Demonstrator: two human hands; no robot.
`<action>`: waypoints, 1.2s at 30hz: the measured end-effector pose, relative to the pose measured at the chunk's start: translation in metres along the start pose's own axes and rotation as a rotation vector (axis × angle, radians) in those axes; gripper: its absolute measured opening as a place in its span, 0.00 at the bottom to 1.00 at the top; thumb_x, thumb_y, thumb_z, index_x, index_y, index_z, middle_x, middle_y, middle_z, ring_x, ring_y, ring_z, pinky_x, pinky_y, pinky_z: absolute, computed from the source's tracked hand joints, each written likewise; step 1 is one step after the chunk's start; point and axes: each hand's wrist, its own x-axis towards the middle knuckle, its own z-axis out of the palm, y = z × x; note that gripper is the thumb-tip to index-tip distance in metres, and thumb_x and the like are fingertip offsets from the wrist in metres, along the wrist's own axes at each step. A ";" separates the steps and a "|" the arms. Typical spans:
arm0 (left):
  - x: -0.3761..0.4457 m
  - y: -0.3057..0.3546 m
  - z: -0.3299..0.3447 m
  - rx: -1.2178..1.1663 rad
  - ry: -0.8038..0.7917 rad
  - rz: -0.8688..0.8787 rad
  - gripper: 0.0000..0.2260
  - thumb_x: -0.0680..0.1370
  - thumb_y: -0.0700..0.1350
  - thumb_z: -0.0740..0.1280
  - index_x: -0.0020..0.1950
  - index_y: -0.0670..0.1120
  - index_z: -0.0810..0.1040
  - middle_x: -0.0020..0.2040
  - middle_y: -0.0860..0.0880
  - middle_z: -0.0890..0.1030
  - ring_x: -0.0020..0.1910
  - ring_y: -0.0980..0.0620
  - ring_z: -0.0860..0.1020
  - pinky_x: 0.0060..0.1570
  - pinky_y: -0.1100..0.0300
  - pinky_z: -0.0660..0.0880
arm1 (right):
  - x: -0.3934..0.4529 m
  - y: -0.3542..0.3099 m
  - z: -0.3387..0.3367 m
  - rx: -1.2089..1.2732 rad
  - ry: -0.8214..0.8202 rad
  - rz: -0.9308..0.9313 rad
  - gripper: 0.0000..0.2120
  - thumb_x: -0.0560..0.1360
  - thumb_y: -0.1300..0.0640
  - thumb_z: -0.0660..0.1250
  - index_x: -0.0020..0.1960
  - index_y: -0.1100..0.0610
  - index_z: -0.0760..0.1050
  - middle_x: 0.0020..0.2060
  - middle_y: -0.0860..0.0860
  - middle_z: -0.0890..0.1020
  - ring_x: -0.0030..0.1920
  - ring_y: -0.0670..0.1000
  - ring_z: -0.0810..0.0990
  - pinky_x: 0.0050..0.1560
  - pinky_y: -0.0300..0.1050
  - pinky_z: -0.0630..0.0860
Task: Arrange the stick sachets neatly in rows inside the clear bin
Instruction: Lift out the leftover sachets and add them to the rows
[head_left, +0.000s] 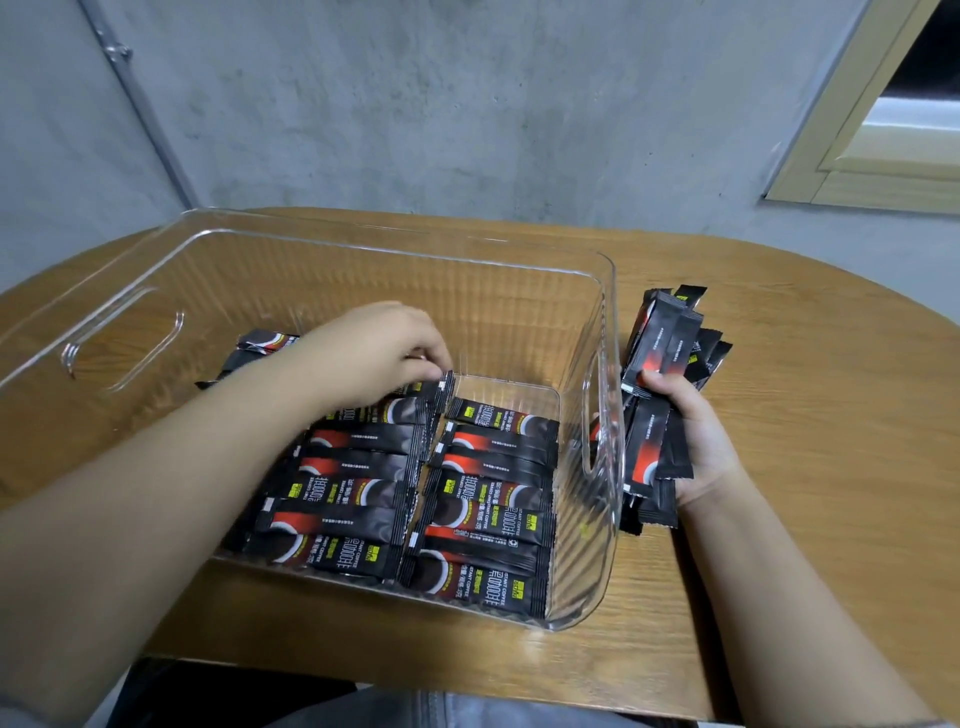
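A clear plastic bin (602, 322) stands on the wooden table. Inside it lie black stick sachets in two rows: a left row (348, 488) and a right row (493, 499). My left hand (384, 348) reaches into the bin, and its fingertips pinch the end of the farthest sachet (441, 387) of the left row. More sachets (260, 343) lie loose at the bin's left, partly hidden by my forearm. Outside the bin on the right, my right hand (696, 431) grips a bundle of sachets (660, 374) standing roughly upright.
The oval wooden table (805, 395) stands against a grey concrete wall (467, 104). A cream door or window frame (857, 156) is at the upper right. The bin has a cut-out handle (124, 338) on its left wall and another on its right wall.
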 end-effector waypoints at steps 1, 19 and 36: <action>-0.007 -0.006 -0.004 -0.004 -0.034 -0.031 0.06 0.75 0.49 0.69 0.51 0.52 0.82 0.51 0.55 0.79 0.54 0.54 0.74 0.58 0.57 0.68 | 0.000 0.000 0.000 -0.005 0.003 -0.003 0.24 0.54 0.53 0.80 0.47 0.58 0.79 0.41 0.55 0.78 0.42 0.53 0.76 0.46 0.49 0.72; -0.071 -0.066 -0.006 0.168 -0.131 -0.363 0.05 0.77 0.44 0.67 0.51 0.53 0.77 0.53 0.54 0.76 0.55 0.51 0.73 0.56 0.55 0.70 | -0.012 0.001 0.013 -0.033 0.031 -0.045 0.28 0.43 0.53 0.83 0.40 0.61 0.81 0.33 0.54 0.81 0.29 0.51 0.80 0.33 0.45 0.79; -0.052 -0.082 0.000 0.204 -0.093 -0.271 0.07 0.77 0.40 0.65 0.51 0.49 0.79 0.48 0.52 0.72 0.52 0.50 0.72 0.51 0.56 0.70 | -0.017 0.001 0.016 -0.008 0.014 -0.009 0.28 0.44 0.55 0.84 0.41 0.61 0.80 0.32 0.54 0.81 0.29 0.52 0.80 0.32 0.46 0.80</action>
